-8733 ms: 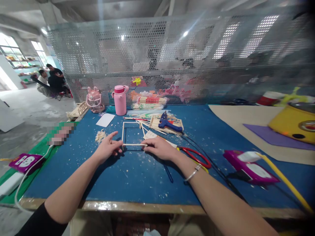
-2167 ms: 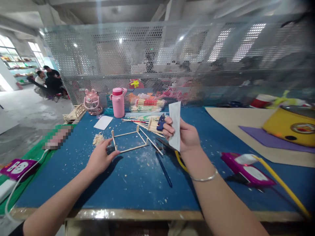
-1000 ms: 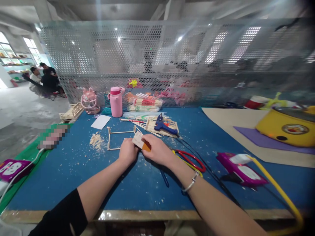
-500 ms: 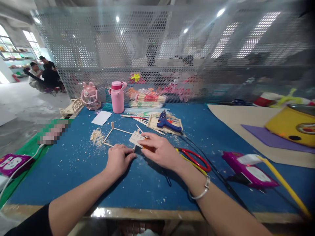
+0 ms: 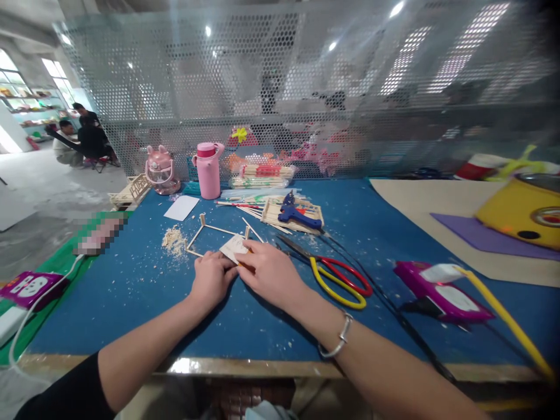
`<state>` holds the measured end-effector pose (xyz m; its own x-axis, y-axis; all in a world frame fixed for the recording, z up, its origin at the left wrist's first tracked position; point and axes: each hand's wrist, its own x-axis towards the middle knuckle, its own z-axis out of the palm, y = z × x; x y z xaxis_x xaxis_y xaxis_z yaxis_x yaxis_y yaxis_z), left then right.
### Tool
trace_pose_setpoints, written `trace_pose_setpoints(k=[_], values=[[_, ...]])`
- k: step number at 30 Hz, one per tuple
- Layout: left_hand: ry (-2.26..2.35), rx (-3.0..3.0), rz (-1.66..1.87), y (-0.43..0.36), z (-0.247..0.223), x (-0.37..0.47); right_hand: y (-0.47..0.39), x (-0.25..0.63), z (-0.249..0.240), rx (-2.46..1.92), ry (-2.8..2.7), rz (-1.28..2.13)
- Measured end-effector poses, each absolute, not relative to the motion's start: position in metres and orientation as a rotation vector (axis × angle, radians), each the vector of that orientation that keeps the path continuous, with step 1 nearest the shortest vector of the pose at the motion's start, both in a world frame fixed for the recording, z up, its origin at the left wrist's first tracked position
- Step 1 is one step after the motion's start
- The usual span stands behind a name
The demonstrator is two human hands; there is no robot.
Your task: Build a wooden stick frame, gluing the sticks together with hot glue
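A small frame of thin wooden sticks (image 5: 220, 230), with short upright pieces at some corners, lies on the blue tabletop. My left hand (image 5: 210, 275) is closed over its near side, fingertips pressed on the stick there; the exact grip is partly hidden. In my right hand (image 5: 275, 269) is a flat, pale rectangular piece with markings (image 5: 231, 248), pinched between thumb and fingers above the frame's near right corner. Whether it touches the sticks I cannot tell. Both hands almost meet. Scissors with red and yellow handles (image 5: 339, 274) lie right of my right hand.
A blue glue gun (image 5: 298, 219) rests on a stick-built tray (image 5: 269, 211), its cord trailing right. Behind are loose sticks, a pink flask (image 5: 209, 175) and a clear pink bottle (image 5: 161, 172). Wood crumbs (image 5: 174, 240) lie left. Purple power strips (image 5: 446, 294) and a yellow pot (image 5: 520, 210) stand right.
My right hand has moved left and slightly nearer with the pale piece, closer to my left hand. The scissors now show more fully. My left hand stays on the frame.
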<state>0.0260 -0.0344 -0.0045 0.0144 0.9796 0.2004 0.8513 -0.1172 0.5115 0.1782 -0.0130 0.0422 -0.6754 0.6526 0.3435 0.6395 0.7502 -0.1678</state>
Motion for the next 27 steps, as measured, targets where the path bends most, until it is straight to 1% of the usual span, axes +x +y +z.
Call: trace_pose_setpoints(k=[14, 19, 23, 27], values=[[1.893, 2.058, 0.750, -0.033, -0.005, 0.026, -0.016, 0.176, 0.046, -1.059, -2.616, 0.003], [1.872, 2.057, 0.780, -0.033, -0.004, 0.026, -0.006, 0.180, 0.044, -1.084, -2.532, 0.007], [1.878, 2.066, 0.787, -0.033, -0.005, 0.026, -0.005, 0.183, 0.042, -0.990, -2.535, 0.067], [1.875, 2.068, 0.785, -0.033, -0.005, 0.026, -0.006, 0.183, 0.041, -1.000, -2.503, 0.050]])
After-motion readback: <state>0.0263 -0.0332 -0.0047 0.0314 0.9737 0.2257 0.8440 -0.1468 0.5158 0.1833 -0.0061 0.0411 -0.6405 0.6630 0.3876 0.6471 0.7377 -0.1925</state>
